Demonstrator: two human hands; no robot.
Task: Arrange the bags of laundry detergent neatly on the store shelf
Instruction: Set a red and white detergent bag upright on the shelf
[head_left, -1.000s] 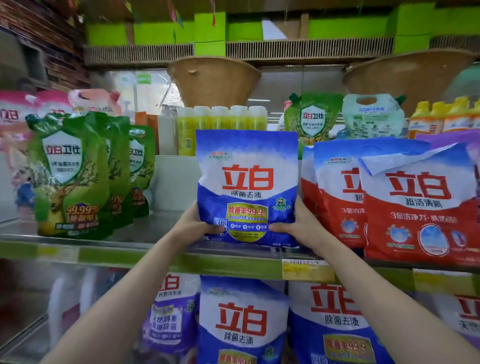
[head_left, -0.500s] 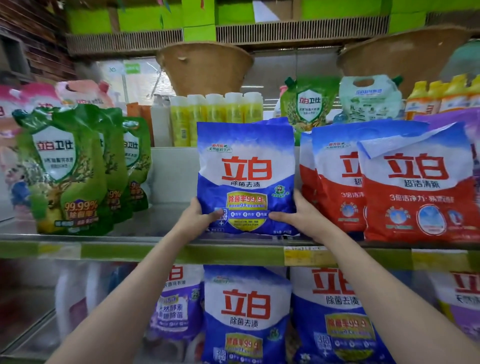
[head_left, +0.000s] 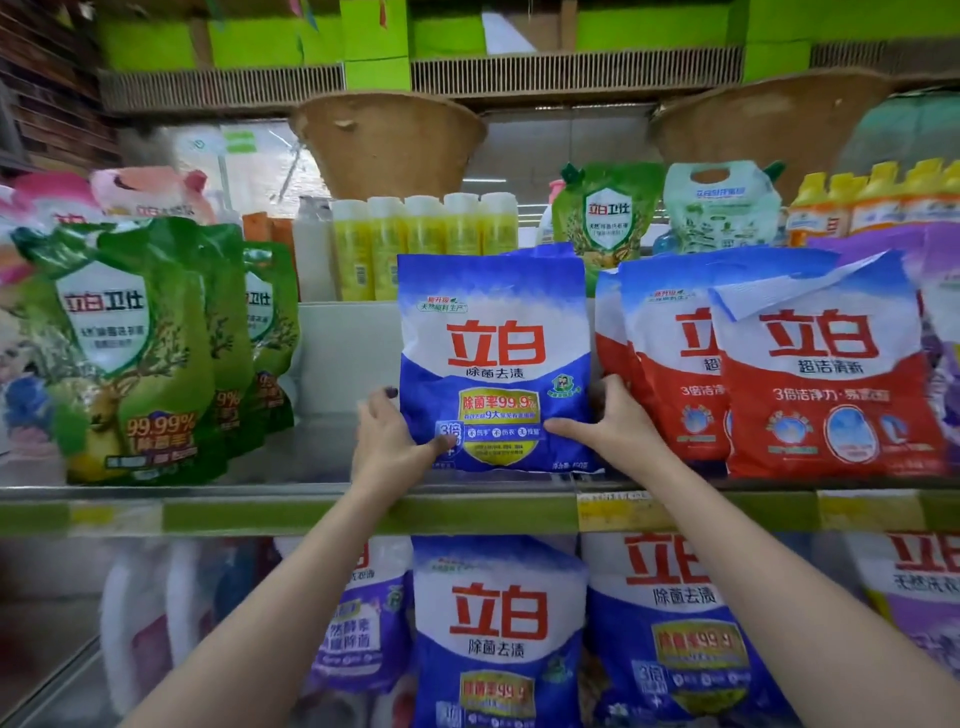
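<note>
A blue-and-white detergent bag (head_left: 493, 358) stands upright on the metal shelf (head_left: 291, 506), just left of a row of red-and-white detergent bags (head_left: 826, 369). My left hand (head_left: 387, 441) grips its lower left corner, thumb across the front. My right hand (head_left: 608, 421) grips the lower right edge, its fingers behind the bag and between it and the nearest red bag. On the shelf below stand more blue bags (head_left: 501, 634).
Green detergent pouches (head_left: 124, 353) stand at the left of the same shelf, with a bare stretch of shelf between them and the blue bag. Yellow bottles (head_left: 421, 244) line up behind. Purple bags (head_left: 358, 629) and white jugs (head_left: 140, 618) fill the lower shelf.
The blue bag has gone further back onto the shelf and a little right, closer to the red bags. Both hands kept their grip on its lower corners.
</note>
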